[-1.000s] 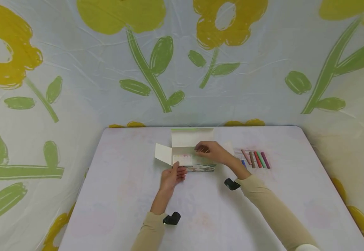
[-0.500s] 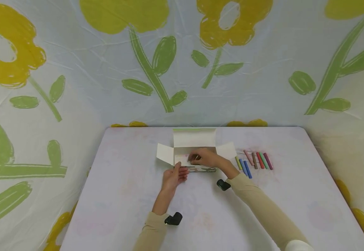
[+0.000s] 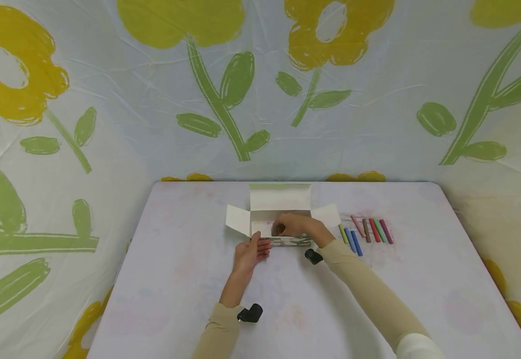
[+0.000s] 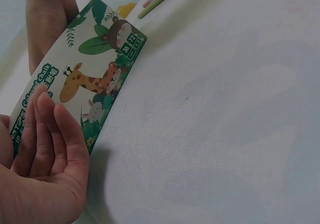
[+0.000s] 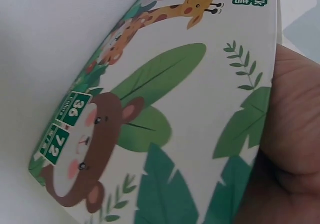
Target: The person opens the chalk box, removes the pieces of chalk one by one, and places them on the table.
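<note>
A white chalk box, printed with jungle animals and the words for colored chalk, lies with its lid and side flaps folded out. My left hand holds its front wall near the left end, thumb at the rim and fingers along the outside. Those fingers lie side by side over the print in the left wrist view. My right hand reaches down into the box with bent fingers, the fingertips hidden inside. I cannot tell whether they hold anything. Beside the hand, a pale printed surface shows inside the box.
Right of the box lie several chalk sticks: yellow, blue, pink, brown, red, green and purple. A flowered cloth surrounds the pale table.
My right hand has moved left and lowered into the box, uncovering the right flap and the yellow and blue chalks. My left hand keeps its hold on the front wall.
</note>
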The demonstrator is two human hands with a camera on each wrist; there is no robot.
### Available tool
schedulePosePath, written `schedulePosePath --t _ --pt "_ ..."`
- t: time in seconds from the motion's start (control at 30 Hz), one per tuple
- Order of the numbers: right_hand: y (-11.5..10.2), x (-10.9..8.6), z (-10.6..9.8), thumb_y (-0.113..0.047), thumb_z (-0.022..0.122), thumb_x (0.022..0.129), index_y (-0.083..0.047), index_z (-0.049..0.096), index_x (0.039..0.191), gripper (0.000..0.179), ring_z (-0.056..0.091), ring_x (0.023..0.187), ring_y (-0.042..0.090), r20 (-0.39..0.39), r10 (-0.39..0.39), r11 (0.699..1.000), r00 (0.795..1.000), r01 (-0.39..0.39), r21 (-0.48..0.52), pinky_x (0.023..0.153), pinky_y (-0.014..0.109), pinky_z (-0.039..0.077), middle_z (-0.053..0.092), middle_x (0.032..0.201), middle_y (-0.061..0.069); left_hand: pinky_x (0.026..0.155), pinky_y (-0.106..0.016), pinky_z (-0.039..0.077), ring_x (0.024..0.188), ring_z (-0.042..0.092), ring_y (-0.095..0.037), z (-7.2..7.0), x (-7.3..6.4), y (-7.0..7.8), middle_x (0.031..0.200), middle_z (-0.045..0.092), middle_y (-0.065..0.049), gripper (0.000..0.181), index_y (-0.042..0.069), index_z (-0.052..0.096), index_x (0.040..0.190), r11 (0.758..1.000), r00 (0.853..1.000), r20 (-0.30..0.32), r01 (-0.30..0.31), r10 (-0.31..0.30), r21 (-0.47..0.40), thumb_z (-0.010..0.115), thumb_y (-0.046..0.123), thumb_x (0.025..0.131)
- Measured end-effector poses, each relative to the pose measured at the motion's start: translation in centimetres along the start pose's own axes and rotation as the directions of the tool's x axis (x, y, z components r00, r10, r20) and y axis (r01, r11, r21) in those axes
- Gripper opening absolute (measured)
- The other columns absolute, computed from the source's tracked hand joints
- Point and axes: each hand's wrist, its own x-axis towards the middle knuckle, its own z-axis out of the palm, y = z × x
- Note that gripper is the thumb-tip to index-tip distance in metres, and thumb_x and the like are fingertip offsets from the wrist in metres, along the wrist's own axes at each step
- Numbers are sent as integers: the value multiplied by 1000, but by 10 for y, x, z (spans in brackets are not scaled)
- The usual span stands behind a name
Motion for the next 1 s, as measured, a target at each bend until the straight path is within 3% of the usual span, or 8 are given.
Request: schedulePosePath --t 0.13,0.3,0.63,1.0 --pt "-2 3 -1 2 65 98 1 75 110 16 67 94 16 39 44 999 998 -43 -30 88 32 56 73 103 7 67 -24 57 69 67 -11 1 0 -2 85 76 -10 49 -12 73 102 1000 1000 -2 -6 6 2 57 33 107" --pt "-3 -1 -3 -1 66 98 1 75 110 15 66 93 15 26 29 998 999 -27 -51 86 31 56 74 103 6 68 -24 57 69 67 -10 1 1 -3 85 76 -9 48 -12 73 102 1000 1000 -9 -1 1 12 58 33 107" --pt "-1 -28 -6 -10 69 99 -3 71 105 9 59 86 15 -169 -45 999 985 44 -10 79 33 51 68 97 4 68 -26 58 67 66 -10 -1 0 0 87 76 -13 52 -15 72 105 1000 1000 -8 8 -8 5 55 34 108" --pt "8 -59 -17 -5 69 99 0 66 114 16 69 99 23 -358 -129 982 925 169 84 87 40 58 71 104 7 67 -24 58 68 67 -10 -1 0 -2 86 76 -10 51 -14 72 103 1000 1000 -3 4 -4 3 59 35 106"
